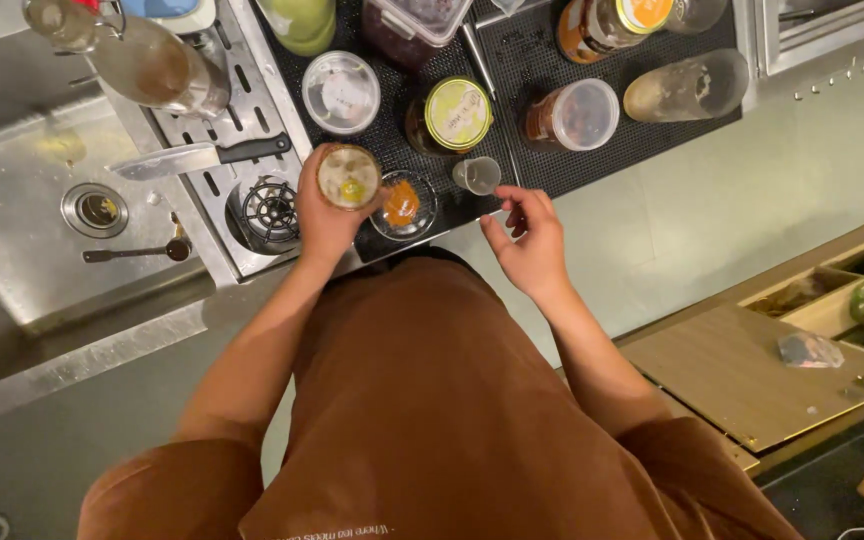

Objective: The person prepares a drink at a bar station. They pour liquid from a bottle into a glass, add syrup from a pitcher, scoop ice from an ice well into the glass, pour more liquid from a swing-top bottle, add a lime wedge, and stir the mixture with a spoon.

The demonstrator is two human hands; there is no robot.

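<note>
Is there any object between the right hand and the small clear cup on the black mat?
Nothing visible stands between them. The right hand is just below the small clear cup on the black mat, fingertips close to it. The left hand holds a glass off to the side.

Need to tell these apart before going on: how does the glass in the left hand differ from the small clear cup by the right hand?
The glass is held up in the left hand; the small clear cup stands on the black mat, the right hand just short of it. The glass looks wider. It holds a pale drink with something yellow-green; the cup looks empty. Both are open-topped and upright.
</note>
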